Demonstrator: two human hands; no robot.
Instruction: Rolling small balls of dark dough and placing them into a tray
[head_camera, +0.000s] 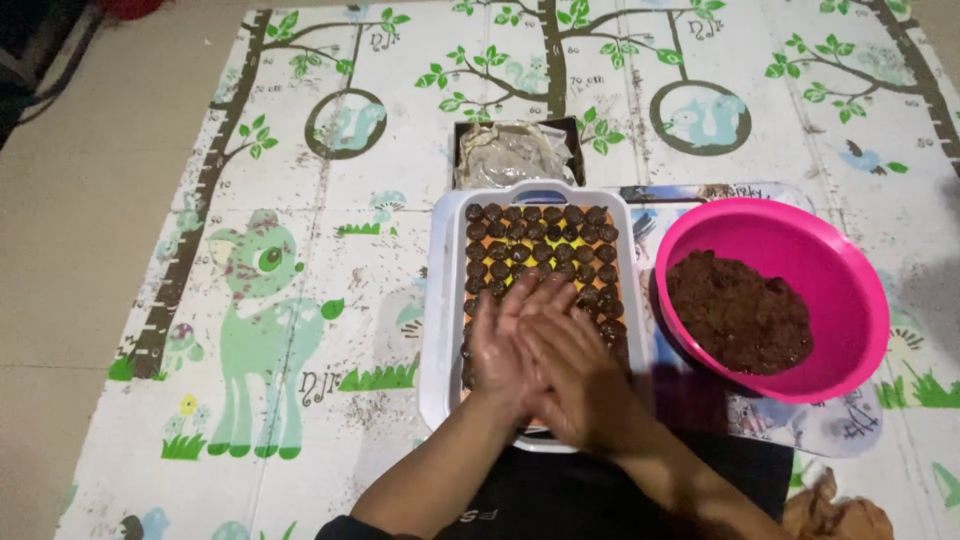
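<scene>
The left hand (505, 345) and the right hand (570, 365) are pressing together palm to palm above the near half of a white tray (438, 330), fingers stretched out flat and pointing away toward the far side. Whether anything is lying between the palms cannot be told. The tray is sitting in the middle of a printed play mat (300, 300), its long axis running from near to far, a handle slot at its far end. Small dark brown balls (535, 235) are filling it in tidy rows; the hands are covering the near rows.

Just to the right, a pink bowl (840, 270) is resting on the mat, holding a lumpy dark brown mixture (738, 315) gathered toward its left and near side. The bowl's rim is lying close to the tray's right edge. Beyond the tray's far end, touching or nearly touching it, a dark square container (515, 150) is lying with crumpled clear plastic inside.
</scene>
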